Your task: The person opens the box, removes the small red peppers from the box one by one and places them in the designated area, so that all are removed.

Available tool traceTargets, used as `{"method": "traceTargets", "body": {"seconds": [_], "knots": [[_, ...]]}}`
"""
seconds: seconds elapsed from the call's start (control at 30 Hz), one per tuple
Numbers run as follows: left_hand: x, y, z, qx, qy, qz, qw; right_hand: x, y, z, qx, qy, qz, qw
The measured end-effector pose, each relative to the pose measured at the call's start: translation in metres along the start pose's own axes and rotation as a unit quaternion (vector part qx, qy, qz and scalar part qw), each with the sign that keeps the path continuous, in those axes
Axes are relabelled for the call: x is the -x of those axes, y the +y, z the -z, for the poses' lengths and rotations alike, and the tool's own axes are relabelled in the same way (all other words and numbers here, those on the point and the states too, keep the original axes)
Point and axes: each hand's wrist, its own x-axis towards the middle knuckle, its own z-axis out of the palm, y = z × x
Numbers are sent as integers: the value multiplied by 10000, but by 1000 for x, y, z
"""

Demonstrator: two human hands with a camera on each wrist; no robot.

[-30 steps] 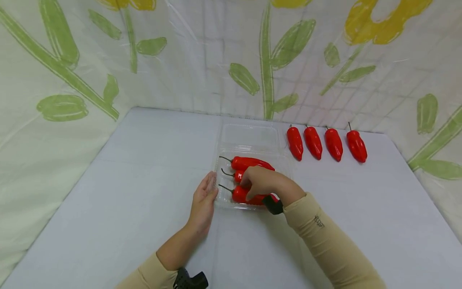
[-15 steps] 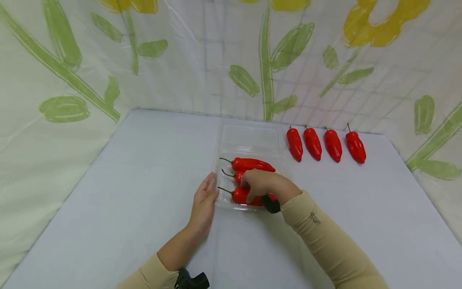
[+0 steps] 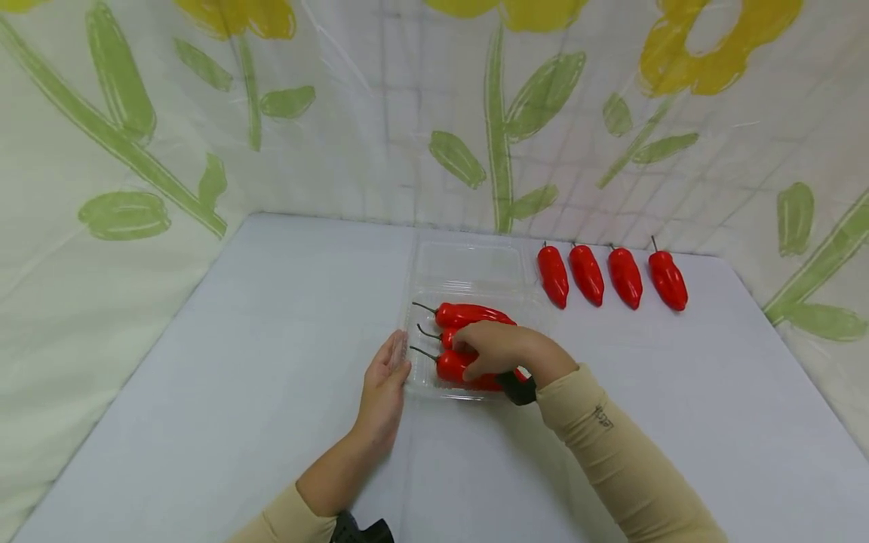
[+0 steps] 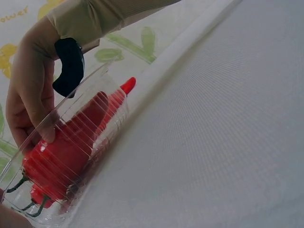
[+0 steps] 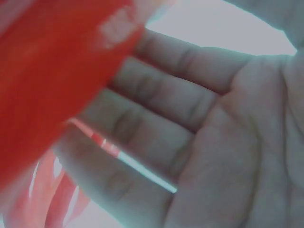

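A clear plastic clamshell box (image 3: pixel 536 313) lies on the table with its lid (image 3: pixel 471 264) folded back. Inside are three red peppers with green stems, stems to the left: a far pepper (image 3: pixel 471 314), a middle pepper (image 3: pixel 448 338) and a near pepper (image 3: pixel 451 367). My left hand (image 3: pixel 382 392) holds the box's left edge between thumb and fingers. Over the box, my right hand (image 3: pixel 498 347) grips the near pepper, thumb on its front side and fingers behind. That hand hides much of the middle pepper. In the left wrist view the peppers (image 4: pixel 61 156) show through the ribbed wall.
Right of the lid, several more red peppers (image 3: pixel 624 277) stand in a row near the table's back edge. A white cloth covers the table (image 3: pixel 237 362). Behind it hangs a pale curtain (image 3: pixel 353 151) printed with yellow flowers and green leaves.
The head view has tilted up a little, so everything sits slightly lower. Both hands keep nearly the same places on the box and the near pepper.
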Motion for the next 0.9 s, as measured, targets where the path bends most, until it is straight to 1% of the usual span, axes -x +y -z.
{"method": "traceTargets", "body": {"seconds": [0.13, 0.27, 0.4, 0.5, 0.6, 0.7, 0.77, 0.83, 0.9], "knots": [[0, -1, 0, 50, 48, -55, 10000, 5, 4, 5, -295, 258, 140, 9991], [1, -3, -1, 219, 55, -150, 9996, 9, 11, 8, -696, 454, 208, 9963], [0, -4, -1, 290, 116, -150, 9994, 14, 19, 11, -1187, 714, 280, 9900], [0, -4, -1, 257, 123, -132, 9995, 20, 25, 14, -1561, 968, 303, 9825], [0, -3, 0, 219, 128, -100, 9996, 25, 29, 16, -1878, 1301, 285, 9731], [0, -1, 0, 190, 150, -46, 9997, 26, 32, 16, -2180, 1731, 183, 9603], [0, -1, 0, 196, 144, -41, 9997, 26, 35, 15, -2426, 2021, 54, 9488], [1, -1, 0, 177, 130, -17, 9998, 25, 39, 13, -2703, 2288, -70, 9352], [1, -2, 0, 175, 90, -40, 9998, 25, 45, 12, -2975, 2473, -173, 9220]]}}
